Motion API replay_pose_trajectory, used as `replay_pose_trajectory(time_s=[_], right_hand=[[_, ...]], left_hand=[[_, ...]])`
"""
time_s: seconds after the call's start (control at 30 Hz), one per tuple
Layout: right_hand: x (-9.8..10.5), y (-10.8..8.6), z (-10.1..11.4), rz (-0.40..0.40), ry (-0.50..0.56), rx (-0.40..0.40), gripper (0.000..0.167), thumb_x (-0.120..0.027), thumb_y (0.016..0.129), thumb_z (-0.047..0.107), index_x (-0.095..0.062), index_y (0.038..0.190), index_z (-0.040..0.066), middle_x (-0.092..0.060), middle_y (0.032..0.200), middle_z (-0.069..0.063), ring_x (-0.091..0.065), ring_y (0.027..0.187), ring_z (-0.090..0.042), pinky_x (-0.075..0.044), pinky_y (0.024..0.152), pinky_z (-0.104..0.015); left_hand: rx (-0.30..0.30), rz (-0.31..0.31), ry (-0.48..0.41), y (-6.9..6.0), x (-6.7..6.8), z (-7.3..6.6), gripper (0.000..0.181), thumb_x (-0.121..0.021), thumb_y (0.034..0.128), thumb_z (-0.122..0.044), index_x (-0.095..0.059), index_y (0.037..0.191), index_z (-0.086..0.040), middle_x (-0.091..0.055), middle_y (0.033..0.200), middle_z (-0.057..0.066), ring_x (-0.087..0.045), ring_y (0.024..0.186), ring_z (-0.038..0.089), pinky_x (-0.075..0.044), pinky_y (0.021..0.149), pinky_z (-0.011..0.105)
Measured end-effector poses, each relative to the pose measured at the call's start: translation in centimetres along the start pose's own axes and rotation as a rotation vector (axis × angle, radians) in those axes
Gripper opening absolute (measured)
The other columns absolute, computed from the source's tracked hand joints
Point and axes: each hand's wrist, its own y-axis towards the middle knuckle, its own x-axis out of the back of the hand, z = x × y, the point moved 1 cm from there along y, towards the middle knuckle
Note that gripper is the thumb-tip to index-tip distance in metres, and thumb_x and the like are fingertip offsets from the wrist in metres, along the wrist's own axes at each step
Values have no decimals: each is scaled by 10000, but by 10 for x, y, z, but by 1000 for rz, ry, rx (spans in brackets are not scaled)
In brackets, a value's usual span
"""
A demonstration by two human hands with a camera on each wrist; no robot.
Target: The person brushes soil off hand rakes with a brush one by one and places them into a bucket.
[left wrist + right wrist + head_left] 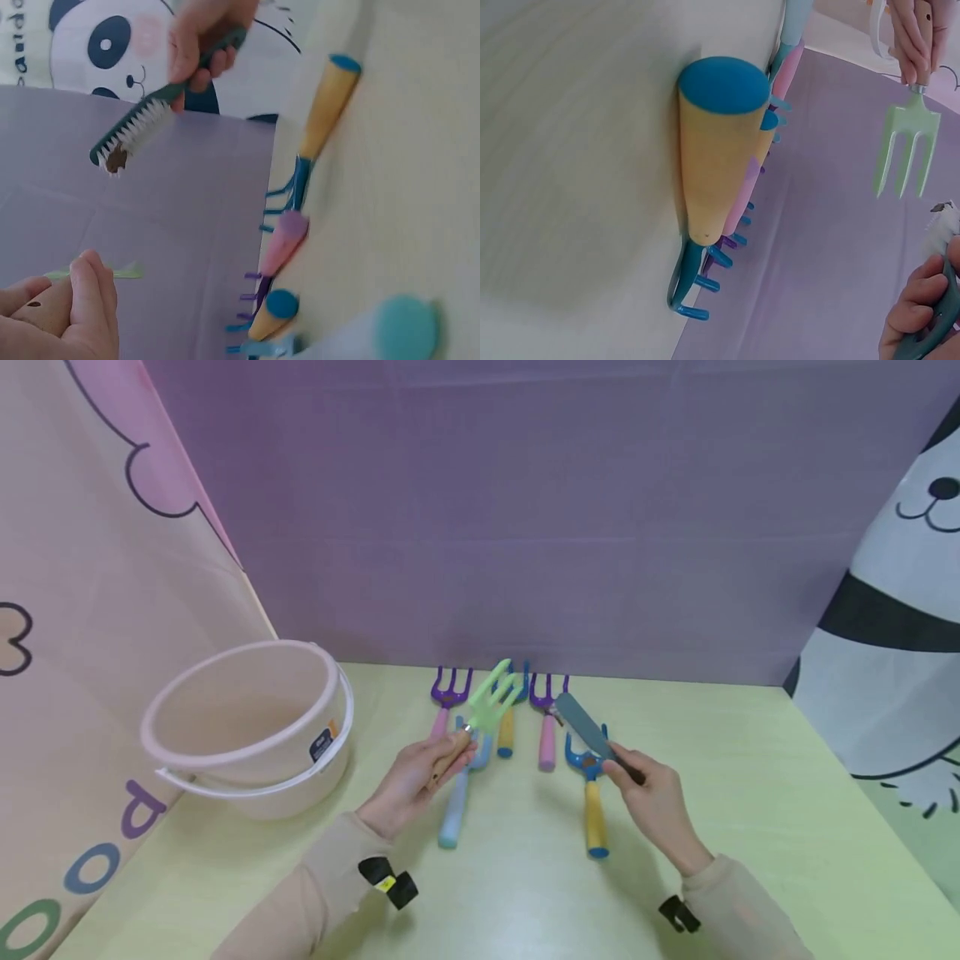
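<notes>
My left hand [412,781] grips the wooden handle of a light green garden hand fork [491,697], its tines pointing up and away above the table. My right hand [654,793] holds a dark green brush [585,724] by its handle. White bristles [142,127] face down, with a brown clump near the brush's tip in the left wrist view. Fork and brush are apart. Beneath them lie a blue fork with a yellow handle [595,818], a light blue-handled fork [453,810] and a purple fork with a pink handle [548,739].
On the left stand white buckets [247,756], seemingly one nested in another. Another purple fork [450,693] and a yellow-handled blue fork [506,739] lie near the back of the pale green table [750,793]. A purple cloth [510,527] hangs behind it.
</notes>
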Motion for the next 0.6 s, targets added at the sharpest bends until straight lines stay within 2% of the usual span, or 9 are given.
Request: replay_pose_trajectory(time_s=[0.17, 0.3, 0.4, 0.5, 0.6], right_hand=[[4, 0, -2, -15, 8, -5, 334, -586, 893, 141, -587, 1179, -32, -659, 1039, -216, -480, 624, -53, -422, 519, -179], [7, 0, -4, -13, 14, -24, 338, -579, 898, 140, -579, 1187, -34, -654, 1039, -225, -465, 602, -50, -409, 497, -181], [8, 0, -5, -8, 11, -31, 347, -576, 901, 150, -571, 1196, -32, -648, 1060, -229, -466, 602, -47, -408, 493, -182], [9, 0, -7, -8, 4, -35, 353, -575, 902, 160, -569, 1200, -29, -649, 1056, -229, -478, 619, -51, -417, 507, -181], [9, -1, -8, -7, -1, -38, 354, -570, 906, 165, -567, 1203, -28, -651, 1051, -227, -487, 635, -63, -422, 517, -182]], left_hand=[[-170, -63, 306, -1, 5, -6, 387, -545, 919, -202, -531, 1248, 1, -586, 1212, 185, -609, 1061, 187, -478, 917, 251], [-253, -96, 469, -3, 8, -11, 420, -565, 906, -245, -518, 1275, -51, -590, 1219, 147, -601, 1074, 263, -483, 918, 283], [-297, -123, 602, -4, 11, -13, 413, -564, 904, -266, -519, 1286, -114, -590, 1239, 87, -614, 1044, 266, -505, 890, 299], [-332, -163, 744, -6, 13, -14, 394, -579, 895, -259, -537, 1273, -158, -644, 1142, 77, -641, 842, 201, -538, 707, 255], [-362, -194, 857, -9, 14, -14, 400, -605, 877, -220, -544, 1268, -159, -670, 1062, 99, -584, 681, 123, -470, 511, 215]])
